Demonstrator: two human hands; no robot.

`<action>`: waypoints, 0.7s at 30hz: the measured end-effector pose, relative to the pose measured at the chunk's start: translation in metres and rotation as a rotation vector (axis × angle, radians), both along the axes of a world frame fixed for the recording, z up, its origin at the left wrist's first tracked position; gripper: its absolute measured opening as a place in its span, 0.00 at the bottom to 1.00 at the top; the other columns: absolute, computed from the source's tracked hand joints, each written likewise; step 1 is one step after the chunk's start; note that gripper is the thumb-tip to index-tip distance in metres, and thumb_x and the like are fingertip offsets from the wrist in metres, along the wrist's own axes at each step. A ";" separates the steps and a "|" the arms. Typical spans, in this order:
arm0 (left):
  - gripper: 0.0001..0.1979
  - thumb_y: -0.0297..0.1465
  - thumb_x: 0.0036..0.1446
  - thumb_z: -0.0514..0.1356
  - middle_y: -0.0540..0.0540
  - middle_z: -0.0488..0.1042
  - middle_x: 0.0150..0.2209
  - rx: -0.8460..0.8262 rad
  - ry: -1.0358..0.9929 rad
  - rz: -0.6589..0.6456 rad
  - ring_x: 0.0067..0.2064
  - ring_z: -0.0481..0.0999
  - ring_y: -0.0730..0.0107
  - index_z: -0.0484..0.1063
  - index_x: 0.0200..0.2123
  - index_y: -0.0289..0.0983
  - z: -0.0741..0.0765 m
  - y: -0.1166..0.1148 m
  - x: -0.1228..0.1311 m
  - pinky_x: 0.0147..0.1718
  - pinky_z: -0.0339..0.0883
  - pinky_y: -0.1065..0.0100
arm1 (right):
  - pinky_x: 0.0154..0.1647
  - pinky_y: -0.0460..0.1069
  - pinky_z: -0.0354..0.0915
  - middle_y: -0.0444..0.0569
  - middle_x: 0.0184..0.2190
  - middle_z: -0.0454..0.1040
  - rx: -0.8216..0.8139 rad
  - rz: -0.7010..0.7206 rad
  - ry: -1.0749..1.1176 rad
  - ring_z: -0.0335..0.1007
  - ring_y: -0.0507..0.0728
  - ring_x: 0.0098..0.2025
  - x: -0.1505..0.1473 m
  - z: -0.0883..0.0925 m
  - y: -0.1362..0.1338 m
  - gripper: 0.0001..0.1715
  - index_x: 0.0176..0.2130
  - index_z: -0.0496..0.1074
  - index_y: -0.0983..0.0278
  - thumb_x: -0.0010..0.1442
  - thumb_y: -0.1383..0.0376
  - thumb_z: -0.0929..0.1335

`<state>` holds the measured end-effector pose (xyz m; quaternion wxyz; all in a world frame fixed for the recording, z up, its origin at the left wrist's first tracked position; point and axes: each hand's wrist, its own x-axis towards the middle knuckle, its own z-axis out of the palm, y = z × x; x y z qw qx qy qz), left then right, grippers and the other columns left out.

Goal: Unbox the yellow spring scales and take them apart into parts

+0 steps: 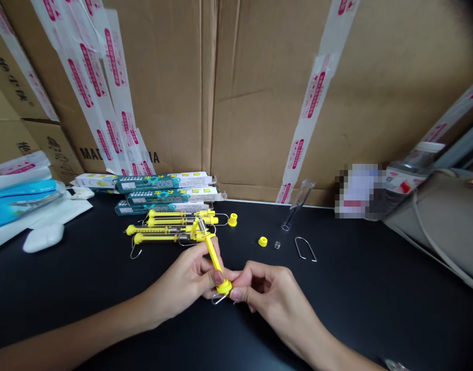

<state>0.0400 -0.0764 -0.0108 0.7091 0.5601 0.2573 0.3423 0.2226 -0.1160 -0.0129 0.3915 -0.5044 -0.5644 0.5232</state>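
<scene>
My left hand is closed around the yellow inner body of a spring scale, which tilts up and away from me. A small spring sits at its upper end, and a bent wire hook sticks out below the yellow cap at the lower end. There, the thumb and fingers of my right hand pinch beside the cap at the hook; the fingertips partly hide it. Ahead lie loose parts: a clear tube, yellow end caps, a small coil and a bent wire loop.
Several yellow spring scales lie side by side behind my left hand, before stacked teal boxes. A white case and blue packet are at left. At right are a bottle and grey bag. Cardboard stands behind.
</scene>
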 end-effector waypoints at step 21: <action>0.27 0.47 0.52 0.71 0.47 0.80 0.30 0.001 -0.001 0.024 0.25 0.66 0.81 0.57 0.31 0.38 0.004 0.002 0.000 0.24 0.55 0.78 | 0.30 0.45 0.68 0.44 0.21 0.78 -0.108 -0.035 0.212 0.72 0.51 0.24 0.002 0.005 0.005 0.20 0.27 0.78 0.65 0.45 0.52 0.80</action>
